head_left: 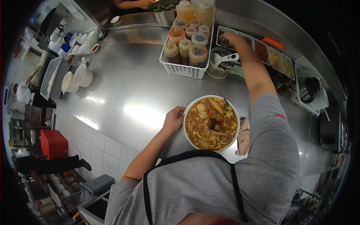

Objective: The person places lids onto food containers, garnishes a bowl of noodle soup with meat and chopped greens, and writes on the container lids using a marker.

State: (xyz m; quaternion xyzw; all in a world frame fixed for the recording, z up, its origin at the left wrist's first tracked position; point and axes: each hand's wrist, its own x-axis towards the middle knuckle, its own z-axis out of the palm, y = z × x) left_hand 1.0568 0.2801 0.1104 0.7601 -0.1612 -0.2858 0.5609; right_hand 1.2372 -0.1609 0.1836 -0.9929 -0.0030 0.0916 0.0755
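A large white bowl (186,132) of thick brown noodle soup, with egg, mushroom and vegetable pieces, stands on the steel counter in front of me. Its left rim is held by my left hand (174,119), whose fingers curl against the side. My right hand (229,38) reaches far forward into the leftmost compartment of a row of white topping containers (275,59), where some green shows. The fingertips are down inside it, so their grip is hidden. Below that hand stands a clear round container (217,72) with a white-handled utensil (227,57) across it.
A white basket (183,70) of sauce bottles stands left of the toppings. A folded cloth (243,138) lies right of the bowl. Two white tubs (83,75) sit at the counter's left end. Across the back, another person's hand (145,3) touches a metal pot (164,17).
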